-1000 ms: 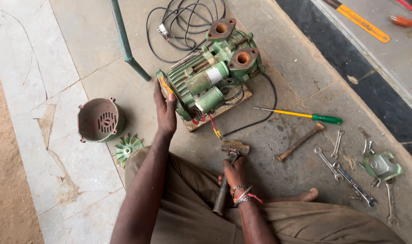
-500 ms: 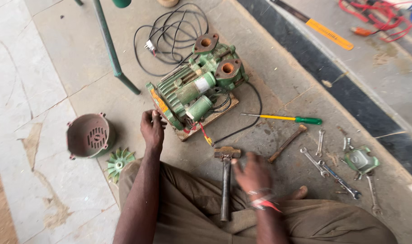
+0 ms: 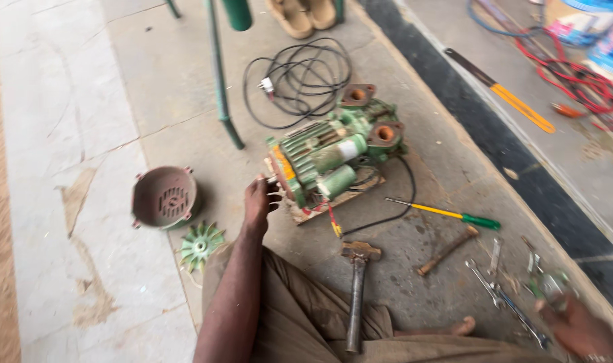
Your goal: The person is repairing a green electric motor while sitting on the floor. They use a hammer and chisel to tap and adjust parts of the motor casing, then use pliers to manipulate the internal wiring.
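Note:
A green electric water pump motor [image 3: 330, 158] lies on a small wooden board on the stone floor in front of me. My left hand [image 3: 258, 202] is stretched out to the motor's near end, fingers curled on its edge by the orange part. A steel hammer [image 3: 355, 296] lies on the floor by my knee, head away from me, with no hand on it. My right hand [image 3: 579, 329] is low at the far right, blurred, beside a cluster of wrenches [image 3: 505, 292]. Whether it holds anything I cannot tell.
A reddish fan cover [image 3: 164, 197] and a green plastic fan [image 3: 200, 245] lie to the left. A yellow-green screwdriver [image 3: 447, 214], a rusty bar [image 3: 447, 250], a coiled black cable [image 3: 300, 77], a green metal leg [image 3: 222, 87] and red cables [image 3: 575, 74] surround the motor.
My right hand has let go of the hammer and swung right toward the wrenches. The hammer now lies still. My left hand stays on the motor's end.

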